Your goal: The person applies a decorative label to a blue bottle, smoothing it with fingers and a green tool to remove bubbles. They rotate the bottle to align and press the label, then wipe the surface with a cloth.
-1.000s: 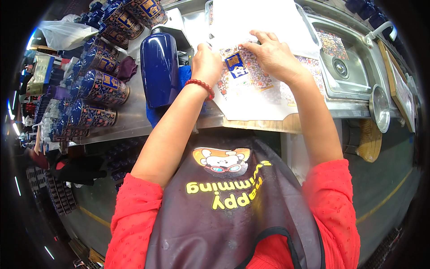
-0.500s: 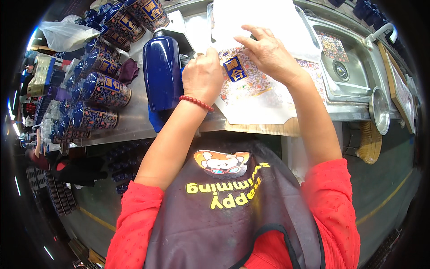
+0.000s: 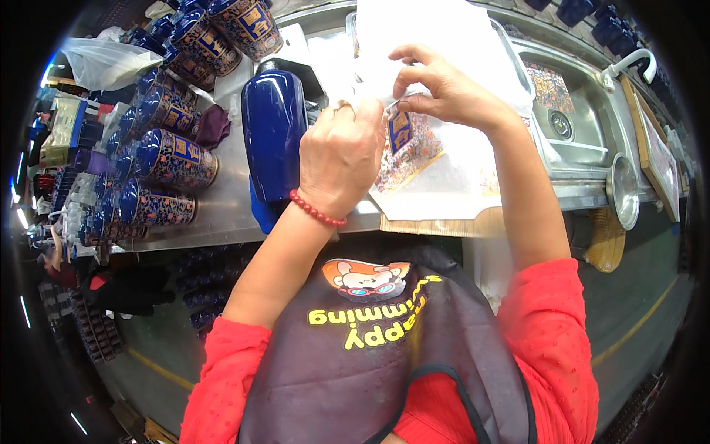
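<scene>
A colourful patterned decal sheet point(image 3: 418, 152) with a blue and gold panel lies over a white board point(image 3: 444, 208). My left hand point(image 3: 342, 155), a red bead bracelet at its wrist, is closed at the sheet's left edge. My right hand point(image 3: 451, 92) meets it at the sheet's upper corner, thumb and a bent finger pinched together there. The corner between my fingertips looks raised; exactly how it is gripped is partly hidden. Just left of my left hand, a glossy plain dark-blue bottle point(image 3: 274, 137) lies on a blue cloth point(image 3: 265, 214).
Several decorated blue bottles point(image 3: 177, 157) crowd the left of the metal counter point(image 3: 229, 189), near a purple cloth point(image 3: 214, 126). White paper point(image 3: 421, 37) lies beyond my hands. At right are a steel sink point(image 3: 592, 129), a white faucet point(image 3: 636, 63) and a metal bowl point(image 3: 623, 191).
My right hand has come down and left, its spread fingers now pinched beside my left hand. My left hand has shifted slightly right and down, and the sheet's corner has lifted.
</scene>
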Available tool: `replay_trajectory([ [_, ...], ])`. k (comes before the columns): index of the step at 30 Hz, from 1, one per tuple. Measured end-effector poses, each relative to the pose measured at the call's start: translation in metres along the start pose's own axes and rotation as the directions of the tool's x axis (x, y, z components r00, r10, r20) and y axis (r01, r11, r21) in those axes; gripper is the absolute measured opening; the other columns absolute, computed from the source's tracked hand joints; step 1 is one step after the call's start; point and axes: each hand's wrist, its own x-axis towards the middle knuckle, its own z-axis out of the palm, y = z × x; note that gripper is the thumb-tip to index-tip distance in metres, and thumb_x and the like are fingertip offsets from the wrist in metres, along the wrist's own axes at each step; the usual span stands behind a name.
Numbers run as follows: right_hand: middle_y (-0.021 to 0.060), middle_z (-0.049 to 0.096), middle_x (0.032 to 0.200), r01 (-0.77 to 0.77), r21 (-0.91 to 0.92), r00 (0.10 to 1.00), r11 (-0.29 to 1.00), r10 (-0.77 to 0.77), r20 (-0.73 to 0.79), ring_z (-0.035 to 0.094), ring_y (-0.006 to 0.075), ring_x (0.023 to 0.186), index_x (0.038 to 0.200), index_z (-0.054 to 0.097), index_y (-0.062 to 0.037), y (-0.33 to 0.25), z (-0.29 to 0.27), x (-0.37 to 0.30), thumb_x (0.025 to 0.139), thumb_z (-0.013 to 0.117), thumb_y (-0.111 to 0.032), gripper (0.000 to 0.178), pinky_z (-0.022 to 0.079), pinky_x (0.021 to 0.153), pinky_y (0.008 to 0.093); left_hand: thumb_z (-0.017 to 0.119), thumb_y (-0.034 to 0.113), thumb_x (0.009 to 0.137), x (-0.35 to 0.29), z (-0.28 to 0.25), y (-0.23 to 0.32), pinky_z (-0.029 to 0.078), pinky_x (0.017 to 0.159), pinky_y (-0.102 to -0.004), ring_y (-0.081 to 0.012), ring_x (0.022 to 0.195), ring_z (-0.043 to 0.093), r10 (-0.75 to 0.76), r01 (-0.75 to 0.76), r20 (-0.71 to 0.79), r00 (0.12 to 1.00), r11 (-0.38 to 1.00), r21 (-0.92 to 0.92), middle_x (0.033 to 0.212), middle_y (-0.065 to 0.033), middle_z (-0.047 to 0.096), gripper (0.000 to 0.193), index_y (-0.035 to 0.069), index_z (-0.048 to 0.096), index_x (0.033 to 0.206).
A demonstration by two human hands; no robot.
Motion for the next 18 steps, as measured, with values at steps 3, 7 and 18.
replay_trajectory([
  [3,0.0106,0.055,0.137,-0.047,0.087,0.998,0.995,0.042,0.055,0.057,0.0258,0.122,0.096,0.065,-0.0054,0.004,-0.015,0.009,0.094,0.073,-0.021,0.018,0.048,0.102,0.0384,0.069,0.012,0.092,0.007,-0.010,-0.003,0.051,0.064,-0.0426,-0.0332,0.071,0.064,-0.060,0.061,0.011,0.998,0.995,-0.083,0.076,-0.0137,0.064,0.011,0.006,0.060,0.093],
  [7,0.0103,0.060,0.128,-0.132,-0.024,0.991,0.991,0.131,-0.034,0.060,0.0266,0.116,0.093,0.065,-0.0049,0.035,-0.024,0.046,0.099,0.068,-0.031,0.026,0.048,0.100,0.0388,0.070,0.016,0.091,0.014,-0.027,-0.012,0.051,0.066,-0.0438,-0.0336,0.074,0.064,-0.155,0.152,0.007,0.988,0.955,-0.255,0.081,-0.0145,0.066,0.018,0.005,0.061,0.102],
  [18,0.0135,0.057,0.130,-0.605,-0.478,0.790,0.637,0.551,-0.268,0.048,0.0353,0.131,0.116,0.073,-0.0124,0.165,0.034,0.105,0.095,0.063,-0.040,0.036,0.051,0.099,0.0539,0.081,0.045,0.083,-0.076,-0.102,-0.092,0.041,0.107,-0.0491,-0.0437,0.124,0.054,-0.184,0.245,0.192,0.964,0.892,-0.379,0.137,-0.0270,0.054,0.082,-0.001,0.049,0.143],
])
